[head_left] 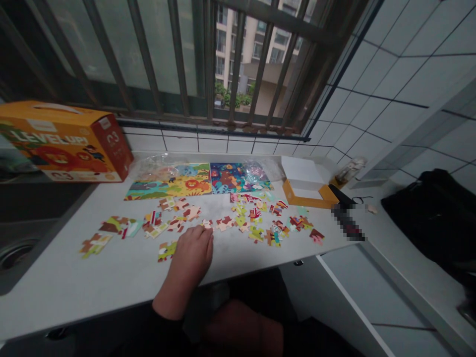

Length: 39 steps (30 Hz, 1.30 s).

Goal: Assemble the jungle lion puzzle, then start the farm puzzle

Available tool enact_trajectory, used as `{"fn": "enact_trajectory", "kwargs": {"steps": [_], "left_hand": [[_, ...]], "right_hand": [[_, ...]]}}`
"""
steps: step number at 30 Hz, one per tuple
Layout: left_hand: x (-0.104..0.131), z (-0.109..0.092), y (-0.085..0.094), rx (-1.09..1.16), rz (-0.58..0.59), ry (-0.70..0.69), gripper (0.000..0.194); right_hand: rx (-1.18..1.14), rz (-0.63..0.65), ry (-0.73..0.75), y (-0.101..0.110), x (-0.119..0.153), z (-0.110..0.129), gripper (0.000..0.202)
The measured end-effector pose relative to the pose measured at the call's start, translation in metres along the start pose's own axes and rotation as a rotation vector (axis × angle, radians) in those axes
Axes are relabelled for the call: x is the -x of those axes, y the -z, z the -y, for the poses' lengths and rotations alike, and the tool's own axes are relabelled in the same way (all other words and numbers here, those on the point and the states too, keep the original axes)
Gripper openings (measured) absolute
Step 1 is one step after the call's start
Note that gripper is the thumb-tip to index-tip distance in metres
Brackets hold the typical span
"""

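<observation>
My left hand (193,250) reaches over the white counter, its fingers curled and pinched together at a small white-and-red jigsaw puzzle piece (207,224). Part of that piece is hidden by the fingertips, and it appears to rest on the counter. Beside the wrist lies a green puzzle piece (165,251), partly covered by the hand. Just right of the fingertips is a brown-and-white puzzle piece (225,223). Low in the view, a dim skin-coloured shape looks like my right hand (234,327) near my lap; its fingers cannot be made out.
Several joined and loose puzzle pieces (256,214) spread across the counter (122,282). Behind them lie two colourful picture sheets (167,183) with clear plastic wrap. An orange box (67,144) stands left, above a sink (18,253). An open yellow-and-white box (308,191) and black bag (431,213) are right.
</observation>
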State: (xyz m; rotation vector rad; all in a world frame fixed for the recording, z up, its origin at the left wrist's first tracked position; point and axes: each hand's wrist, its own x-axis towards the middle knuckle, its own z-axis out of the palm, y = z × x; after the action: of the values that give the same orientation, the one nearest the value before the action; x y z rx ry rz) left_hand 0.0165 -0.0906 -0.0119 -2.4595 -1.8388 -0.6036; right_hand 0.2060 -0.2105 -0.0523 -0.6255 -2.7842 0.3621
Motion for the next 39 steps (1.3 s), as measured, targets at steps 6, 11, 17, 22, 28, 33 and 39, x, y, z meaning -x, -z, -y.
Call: {"fn": "enact_trajectory", "kwargs": {"steps": [6, 11, 17, 22, 28, 33, 39], "left_hand": [[0.013, 0.010, 0.006, 0.084, -0.067, -0.011, 0.032], [0.015, 0.031, 0.006, 0.063, -0.018, 0.007, 0.030], [0.013, 0.044, 0.008, 0.146, 0.010, -0.014, 0.024], [0.015, 0.045, 0.003, 0.158, -0.008, -0.012, 0.026], [0.013, 0.044, 0.001, 0.139, 0.010, 0.012, 0.026], [0.011, 0.043, 0.004, 0.122, 0.006, -0.030, 0.022], [0.014, 0.042, 0.004, 0.131, -0.011, -0.053, 0.021]], "right_hand": [[0.093, -0.324, -0.082, 0.021, 0.001, -0.043, 0.026], [0.201, -0.391, -0.428, 0.089, -0.034, -0.101, 0.026], [0.131, -0.139, -0.457, 0.102, -0.062, -0.159, 0.034], [0.090, -0.138, -0.408, 0.094, -0.063, -0.162, 0.023], [0.091, -0.171, -0.414, 0.087, -0.065, -0.162, 0.024], [0.139, -0.199, -0.351, 0.074, -0.066, -0.167, 0.021], [0.184, -0.258, -0.295, 0.068, -0.066, -0.166, 0.015]]}}
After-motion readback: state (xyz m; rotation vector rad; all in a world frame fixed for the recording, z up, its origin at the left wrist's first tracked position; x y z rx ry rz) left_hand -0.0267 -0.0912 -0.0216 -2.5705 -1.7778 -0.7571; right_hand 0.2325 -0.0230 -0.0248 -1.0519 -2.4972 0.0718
